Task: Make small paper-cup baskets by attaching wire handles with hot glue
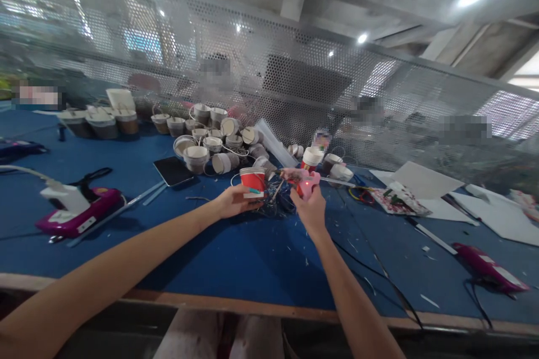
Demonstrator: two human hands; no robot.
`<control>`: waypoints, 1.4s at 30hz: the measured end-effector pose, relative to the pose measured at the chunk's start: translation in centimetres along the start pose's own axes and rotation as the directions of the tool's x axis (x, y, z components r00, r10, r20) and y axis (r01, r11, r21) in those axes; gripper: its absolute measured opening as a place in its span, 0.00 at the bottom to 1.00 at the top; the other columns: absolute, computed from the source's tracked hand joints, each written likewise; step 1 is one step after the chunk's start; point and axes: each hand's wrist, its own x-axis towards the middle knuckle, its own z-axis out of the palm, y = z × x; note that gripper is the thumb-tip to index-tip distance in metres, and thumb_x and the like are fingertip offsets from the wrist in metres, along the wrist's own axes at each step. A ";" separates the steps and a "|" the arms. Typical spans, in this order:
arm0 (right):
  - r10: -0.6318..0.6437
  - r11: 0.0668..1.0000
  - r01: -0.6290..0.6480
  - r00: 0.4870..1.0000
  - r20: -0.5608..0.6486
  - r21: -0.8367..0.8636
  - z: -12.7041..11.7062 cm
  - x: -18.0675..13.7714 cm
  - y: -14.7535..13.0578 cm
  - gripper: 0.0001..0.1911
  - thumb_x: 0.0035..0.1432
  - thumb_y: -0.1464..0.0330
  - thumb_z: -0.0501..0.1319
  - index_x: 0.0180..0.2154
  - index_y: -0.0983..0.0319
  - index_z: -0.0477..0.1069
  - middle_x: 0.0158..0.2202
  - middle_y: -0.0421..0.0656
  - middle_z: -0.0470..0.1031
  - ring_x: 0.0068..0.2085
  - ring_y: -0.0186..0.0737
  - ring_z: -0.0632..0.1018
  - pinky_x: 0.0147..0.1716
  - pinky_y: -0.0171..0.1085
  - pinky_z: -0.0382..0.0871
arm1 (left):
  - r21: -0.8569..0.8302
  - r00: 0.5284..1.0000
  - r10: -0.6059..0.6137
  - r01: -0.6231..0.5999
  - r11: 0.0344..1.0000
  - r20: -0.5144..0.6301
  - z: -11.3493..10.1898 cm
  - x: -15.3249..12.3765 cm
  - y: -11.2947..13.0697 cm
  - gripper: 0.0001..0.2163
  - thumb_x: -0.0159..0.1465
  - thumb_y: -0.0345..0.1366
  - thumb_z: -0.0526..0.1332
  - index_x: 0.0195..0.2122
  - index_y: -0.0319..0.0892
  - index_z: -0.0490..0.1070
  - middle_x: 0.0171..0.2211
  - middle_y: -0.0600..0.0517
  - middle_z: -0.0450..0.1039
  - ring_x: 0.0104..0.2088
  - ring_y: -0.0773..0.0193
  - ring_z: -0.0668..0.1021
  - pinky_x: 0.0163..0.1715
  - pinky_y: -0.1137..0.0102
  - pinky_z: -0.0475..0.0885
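Note:
My left hand (pixel 234 201) is closed around a small red bucket (pixel 251 178) with a pale band near its base. A teal strip shows by the fingers, and I cannot make out what it is. In my right hand (pixel 310 207) is a pink glue gun (pixel 306 178), its red light lit and a clear glue stick (pixel 337 182) out of its back. The gun's nozzle points left toward the bucket, a short way apart from it. Between the hands lies a tangle of dry twigs and threads (pixel 275 196).
Many small grey-white pots (pixel 196 158) stand or lie at the back. A black phone (pixel 172 171) lies left of them. Purple power strips sit at left (pixel 80 219) and right (pixel 484 266). White paper (pixel 499 213) lies at right, and a perforated metal screen (pixel 236 39) rises behind.

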 end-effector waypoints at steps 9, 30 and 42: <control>-0.219 0.976 0.219 0.976 -0.013 -0.022 1.2 -1.3 -0.3 0.19 0.48 0.57 0.58 0.37 0.65 0.65 0.32 0.49 0.73 0.33 0.46 0.74 0.36 0.42 0.68 | 0.025 0.999 -0.002 0.001 1.000 0.047 -0.3 0.3 -0.4 0.16 0.49 0.24 0.61 0.41 0.35 0.69 0.34 0.45 0.78 0.39 0.57 0.78 0.51 0.56 0.62; -0.281 0.956 0.281 0.960 0.020 -0.081 1.8 -1.2 0.4 0.13 0.52 0.61 0.53 0.36 0.63 0.60 0.31 0.51 0.71 0.32 0.47 0.73 0.33 0.44 0.68 | 0.098 0.994 0.078 -0.070 0.993 -0.077 0.8 0.0 -0.3 0.16 0.48 0.23 0.61 0.39 0.38 0.69 0.33 0.48 0.77 0.38 0.57 0.78 0.47 0.56 0.66; -0.294 0.953 0.292 0.956 -0.008 -0.084 2.0 -1.1 0.9 0.11 0.52 0.62 0.52 0.36 0.62 0.61 0.30 0.49 0.70 0.32 0.47 0.73 0.32 0.43 0.68 | 0.075 0.996 0.062 -0.058 0.996 -0.061 0.7 -0.1 -0.1 0.16 0.49 0.23 0.59 0.40 0.37 0.69 0.34 0.48 0.77 0.39 0.58 0.77 0.46 0.58 0.66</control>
